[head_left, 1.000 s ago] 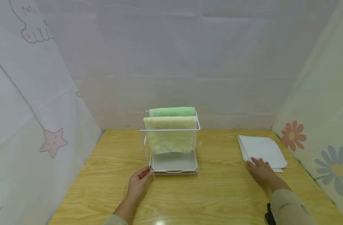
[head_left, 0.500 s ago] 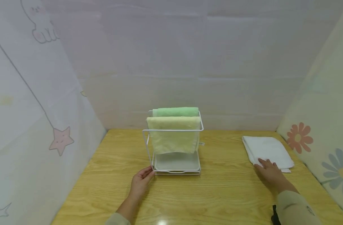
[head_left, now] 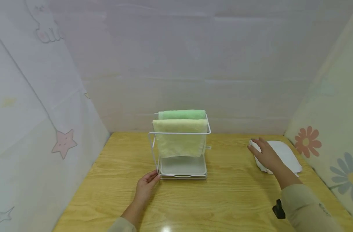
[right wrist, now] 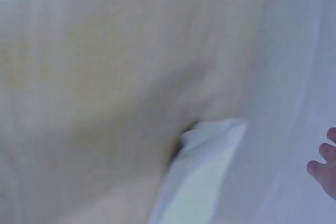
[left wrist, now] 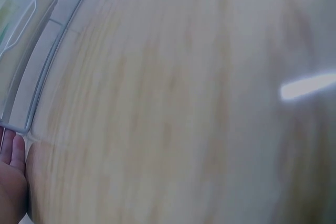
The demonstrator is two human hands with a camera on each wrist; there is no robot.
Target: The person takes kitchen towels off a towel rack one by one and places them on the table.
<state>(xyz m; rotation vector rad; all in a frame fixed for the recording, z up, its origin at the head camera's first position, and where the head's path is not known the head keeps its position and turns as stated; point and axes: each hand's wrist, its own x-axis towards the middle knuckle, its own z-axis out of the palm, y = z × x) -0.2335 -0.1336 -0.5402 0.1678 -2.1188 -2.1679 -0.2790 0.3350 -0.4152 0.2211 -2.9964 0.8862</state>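
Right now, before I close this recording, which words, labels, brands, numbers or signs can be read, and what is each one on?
None can be read.
Small white tag beside the yellow towel: its marks are too small to read.
Right sleeve: a small dark mark, too blurred to tell whether it is lettering.

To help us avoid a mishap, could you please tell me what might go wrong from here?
The left hand pinches a lower corner of the rack, so a tug might shift it. The yellow towel hangs there, so a knock could loosen it. The right hand is over one side of the white cloth; a poor grip could rumple it.
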